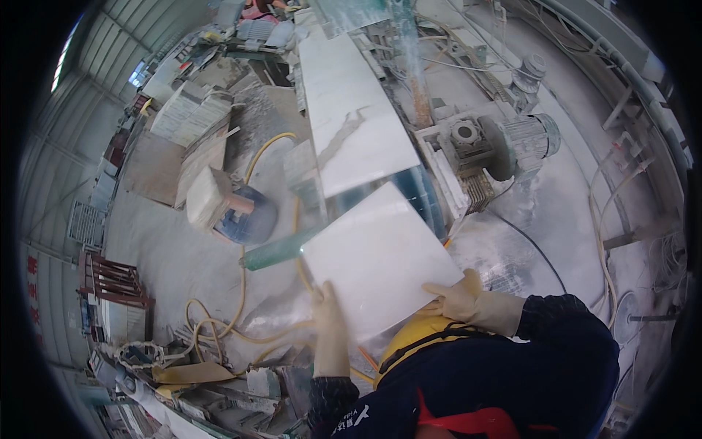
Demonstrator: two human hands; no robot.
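- slab: likely heavy, stiff, brittle, slippery; hold by edges.
- left hand: fingers pinch left edge.
- right hand: fingers pinch near edge, beside right corner.

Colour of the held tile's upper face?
White tile; shows best in the head view.

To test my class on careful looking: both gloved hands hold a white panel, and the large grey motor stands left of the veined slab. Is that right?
Not quite: the large grey motor stands right of the veined slab, as the head view shows. The left hand and right hand, both gloved, hold the white panel.
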